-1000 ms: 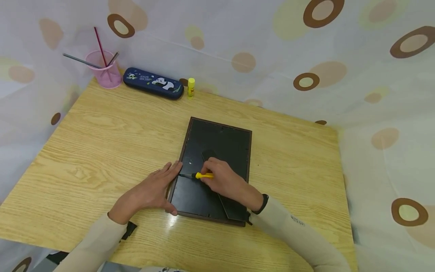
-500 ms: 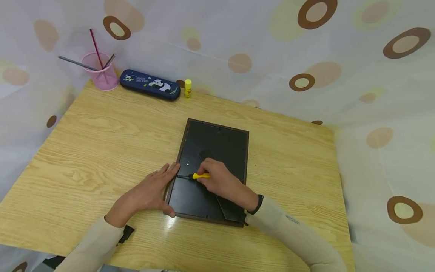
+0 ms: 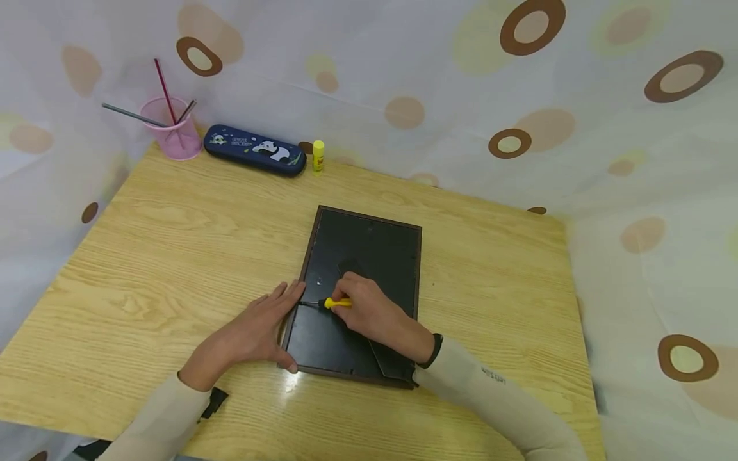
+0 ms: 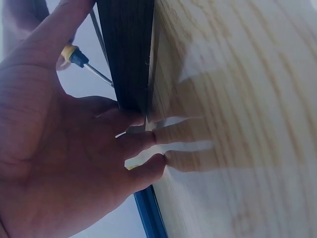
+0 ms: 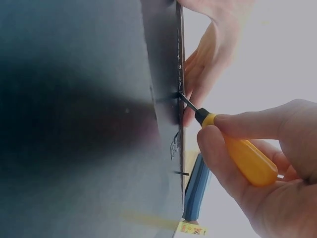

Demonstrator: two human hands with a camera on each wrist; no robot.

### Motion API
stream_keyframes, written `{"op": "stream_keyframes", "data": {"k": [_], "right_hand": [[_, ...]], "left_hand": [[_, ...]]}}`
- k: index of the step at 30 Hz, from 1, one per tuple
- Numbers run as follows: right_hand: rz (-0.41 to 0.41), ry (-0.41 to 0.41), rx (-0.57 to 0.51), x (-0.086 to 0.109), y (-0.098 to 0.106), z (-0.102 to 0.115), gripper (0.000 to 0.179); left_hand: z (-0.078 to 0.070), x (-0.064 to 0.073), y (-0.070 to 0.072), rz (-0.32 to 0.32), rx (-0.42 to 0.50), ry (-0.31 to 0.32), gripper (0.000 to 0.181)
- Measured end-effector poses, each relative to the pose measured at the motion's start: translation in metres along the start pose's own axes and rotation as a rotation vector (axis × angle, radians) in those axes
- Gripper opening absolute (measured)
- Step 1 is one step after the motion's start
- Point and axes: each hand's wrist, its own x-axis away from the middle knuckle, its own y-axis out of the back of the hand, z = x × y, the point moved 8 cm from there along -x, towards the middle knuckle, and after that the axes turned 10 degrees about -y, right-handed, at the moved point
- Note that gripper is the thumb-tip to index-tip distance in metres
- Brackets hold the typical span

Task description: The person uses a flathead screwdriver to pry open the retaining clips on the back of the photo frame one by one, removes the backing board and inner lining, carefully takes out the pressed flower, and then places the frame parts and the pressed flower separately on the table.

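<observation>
A picture frame [image 3: 369,246] lies face down on the wooden table, its black backing and brown rim showing. A black stand leg [image 3: 394,365] slants across its lower right, partly hidden by the right arm. My right hand [image 3: 375,314] pinches the yellow handle of a screwdriver [image 5: 247,158] between thumb and fingers. The screwdriver's metal tip meets the inner left rim, where small dark tabs stick out in the right wrist view. Along the outer left side, my left hand [image 3: 254,333] rests with fingers extended, fingertips on the rim and thumb at the lower left corner.
At the back left stand a pink mesh cup [image 3: 179,137] with several pencils, a navy panda pencil case [image 3: 254,150] and a yellow glue stick [image 3: 318,157]. A patterned cloth [image 3: 450,83] hangs behind the table. Something black [image 3: 214,403] shows by the left wrist.
The head view has shifted slightly. Both hands keep their places on the frame, with the screwdriver tip still at the left rim.
</observation>
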Motion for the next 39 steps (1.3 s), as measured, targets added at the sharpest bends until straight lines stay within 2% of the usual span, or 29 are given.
{"op": "stream_keyframes", "data": {"k": [11, 20, 28, 35, 39], "right_hand": [[0.0, 0.034, 0.049, -0.003, 0.003, 0.014, 0.008], [-0.032, 0.082, 0.021, -0.008, 0.005, 0.03, 0.01], [-0.015, 0.089, 0.008, -0.011, 0.002, 0.038, 0.009], [-0.027, 0.121, 0.018, -0.013, 0.002, 0.046, 0.012], [-0.033, 0.126, 0.017, -0.015, 0.002, 0.048, 0.012]], "left_hand": [[-0.001, 0.0, 0.001, -0.003, 0.006, 0.002, 0.143], [0.001, 0.0, 0.0, -0.026, 0.04, -0.018, 0.141], [0.003, 0.003, -0.003, -0.011, 0.062, -0.004, 0.142], [0.0, 0.003, -0.002, -0.032, 0.079, -0.028, 0.143], [0.0, 0.003, -0.002, -0.021, 0.08, -0.015, 0.146]]}}
